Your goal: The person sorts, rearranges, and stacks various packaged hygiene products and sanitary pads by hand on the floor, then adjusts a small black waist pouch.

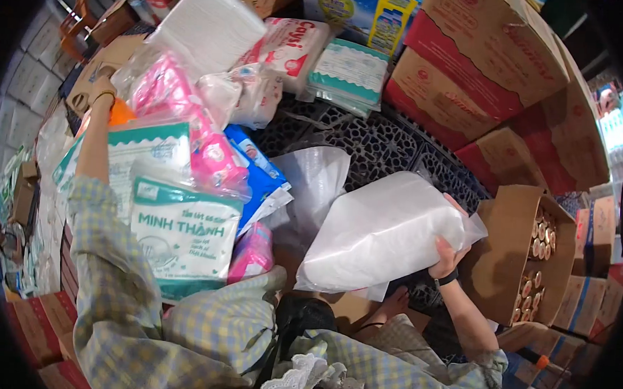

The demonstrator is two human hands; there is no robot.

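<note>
As the left arm stretches out in its checked sleeve (111, 255), the left hand (102, 86) comes to a piece of cardboard (123, 53) at the upper left; whether its fingers are clenched or loose, I cannot tell. A yellow band (106, 95) circles that wrist, and an orange thing (122, 111) shows just beside it. Below the hand lies a green-and-white pack (150, 142), partly covered by the Minh Thành pack (184, 248). Pink packs (213, 145) run down beside these, under a large white pack (204, 26) at the top. Next come a blue pack (250, 174), partly hidden by the pink ones, and, farther off, the Caysi pack (290, 51) with a teal-edged pack (348, 74) near it. Black openwork crates (383, 142) form the surface behind, and a loose sheet of film (312, 177) lies just left of the white bag (379, 232). That bag, full and smooth, lies tilted in front of the person, right of centre. The right hand (452, 246) grasps its right end, a dark band (448, 278) on the wrist. Just beyond stands an open carton (497, 251) with rows of cans (542, 239); red-and-brown cartons (462, 76) are stacked behind.
</note>
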